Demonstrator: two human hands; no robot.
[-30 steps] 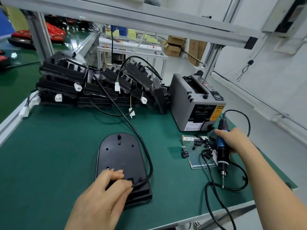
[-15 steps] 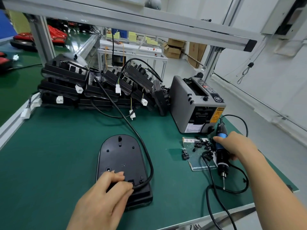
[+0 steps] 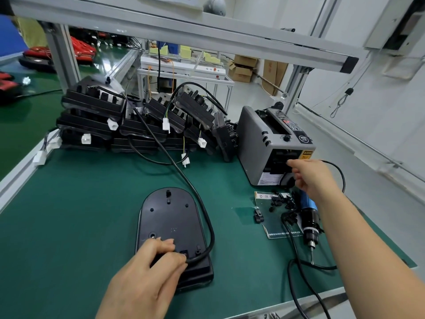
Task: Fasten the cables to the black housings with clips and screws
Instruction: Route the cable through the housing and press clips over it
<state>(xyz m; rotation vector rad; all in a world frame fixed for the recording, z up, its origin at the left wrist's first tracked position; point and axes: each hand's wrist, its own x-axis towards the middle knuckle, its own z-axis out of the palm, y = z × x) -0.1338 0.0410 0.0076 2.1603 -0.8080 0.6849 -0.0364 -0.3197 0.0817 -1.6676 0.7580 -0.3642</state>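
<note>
1. Where the green bench mat (image 3: 80, 215) fills the lower centre of the frame, the black oval plastic housing (image 3: 171, 217) lies flat. Its rounded end points up the frame and its squared end is nearest the camera.
2. The thick black round cable (image 3: 184, 178) comes down from the upper left and follows the housing's right edge. It bends in at the squared end and disappears under the left hand (image 3: 147, 277).
3. That hand sits at bottom centre, its fingers and thumb curled over the cable at the bend, holding it against the housing.
4. The right hand (image 3: 312, 178) is at centre right, raised in front of the grey box-shaped tape dispenser (image 3: 255, 143). Its index finger is straight and points at the dispenser's front opening, and the other fingers are curled. Whether they hold anything cannot be told.
5. Below that hand shows the blue-and-black electric screwdriver (image 3: 309, 217), its bit pointing toward the lower edge. Its upper end is hidden behind the hand.
6. Just left of the screwdriver, a heap of small black plastic clips (image 3: 281, 201) rests on a clear printed sheet (image 3: 273, 229). A lone black clip (image 3: 258, 216) lies at the sheet's left edge.
7. In the upper left, a stack of black housings (image 3: 92, 120) is piled on the mat, with white plug connectors (image 3: 86, 138) hanging from its wires.
</note>
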